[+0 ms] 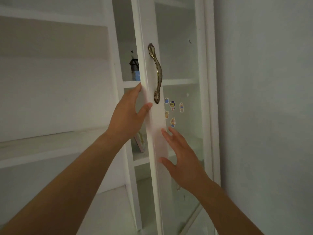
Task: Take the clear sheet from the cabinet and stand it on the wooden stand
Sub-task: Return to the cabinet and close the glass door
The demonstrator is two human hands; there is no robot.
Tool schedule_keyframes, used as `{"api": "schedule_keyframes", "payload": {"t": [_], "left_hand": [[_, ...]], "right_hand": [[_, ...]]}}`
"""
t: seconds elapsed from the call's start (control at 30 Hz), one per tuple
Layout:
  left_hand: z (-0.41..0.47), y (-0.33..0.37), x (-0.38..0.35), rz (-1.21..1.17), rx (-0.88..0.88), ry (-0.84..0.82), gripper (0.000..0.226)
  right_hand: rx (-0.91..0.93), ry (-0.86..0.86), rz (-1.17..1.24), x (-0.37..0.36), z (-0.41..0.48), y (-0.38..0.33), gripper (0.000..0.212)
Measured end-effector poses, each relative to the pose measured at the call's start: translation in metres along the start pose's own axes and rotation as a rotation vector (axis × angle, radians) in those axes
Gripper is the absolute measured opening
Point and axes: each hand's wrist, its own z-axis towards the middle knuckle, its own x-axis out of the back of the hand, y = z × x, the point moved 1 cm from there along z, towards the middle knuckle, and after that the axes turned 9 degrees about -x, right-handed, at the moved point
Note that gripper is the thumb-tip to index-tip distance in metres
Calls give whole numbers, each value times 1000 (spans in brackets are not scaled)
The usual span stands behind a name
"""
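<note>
Left hand (128,114) grips the free edge of the cabinet (208,82) door (149,31), fingers behind the edge and thumb on its front, just below the brass handle (156,73). Right hand (183,158) has its fingers straight and spread, the tips at the door's front lower down; it holds nothing.

I judge the task is at its beginning. The door is only partly open, I cannot make out the clear sheet on any shelf, and the wooden stand is not in view. Taking out the sheet and standing it are both left.

The opening beside the door edge is narrow. A black mesh holder (134,65) and a leaning pink-edged thing (140,143) sit near the shelves' front edges. The wall (262,99) is near on the right, so the door may have little room to swing.
</note>
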Motion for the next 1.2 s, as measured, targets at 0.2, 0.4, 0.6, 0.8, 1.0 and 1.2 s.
{"api": "schedule_keyframes", "payload": {"t": [0.2,0.4,0.6,0.8,1.0,1.2], "left_hand": [[-11,-12,-1,47,40,-36,72],[-9,-28,-2,129,31,7,73],[-4,-48,-8,179,91,9,73],[-1,-59,-15,250,161,34,67],[-13,-54,-30,533,67,24,71],[-26,-42,-50,759,-84,-70,84]], "right_hand": [[33,-18,95,-14,35,11,79],[125,-14,103,-27,56,22,84],[164,-46,-37,-34,81,48,84],[218,-20,-122,-47,97,67,86],[218,41,-56,-57,104,71,82],[249,-20,-60,-59,109,76,88]]}}
